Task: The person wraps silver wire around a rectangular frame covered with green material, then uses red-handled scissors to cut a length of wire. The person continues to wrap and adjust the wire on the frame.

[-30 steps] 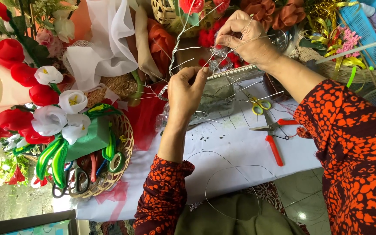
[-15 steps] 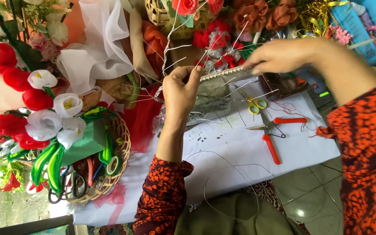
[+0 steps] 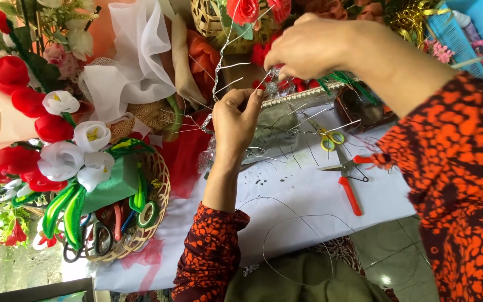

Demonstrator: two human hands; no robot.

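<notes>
Right hand now back at the far centre, just above the left hand; half a second ago drawn away to the right. Fingertips pinched together, apparently on a thin strand, too fine to see clearly. Left hand almost in the same place as before, thumb and fingers closed on the silver wire branch, upright between both hands, above the far edge of the white table cover. Probably one more turn of wrapping on the branch, judged from this return.

No readable label or sign anywhere. At far right, a blue ribbed plastic container. At near left, a round wicker basket with a green foam block. On the cover to the right, red-handled pliers and small yellow-handled scissors, both untouched.
</notes>
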